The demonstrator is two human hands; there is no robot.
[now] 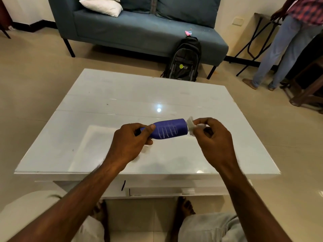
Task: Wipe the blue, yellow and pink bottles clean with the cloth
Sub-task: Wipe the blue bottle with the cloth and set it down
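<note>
My left hand (131, 139) grips the neck end of a blue bottle (168, 128), holding it sideways above the white table (104, 102). White printed lines run across the bottle's side. Its flat base points right. My right hand (214, 137) pinches a small white cloth (191, 126) between thumb and fingers and presses it against that base. No yellow or pink bottle is in view.
A blue sofa (139, 27) with a white cushion (101, 5) stands beyond the table, and a black backpack (183, 62) leans against it. A person (286, 42) stands at the far right beside a folding stand (253, 42). My knees sit under the table's near edge.
</note>
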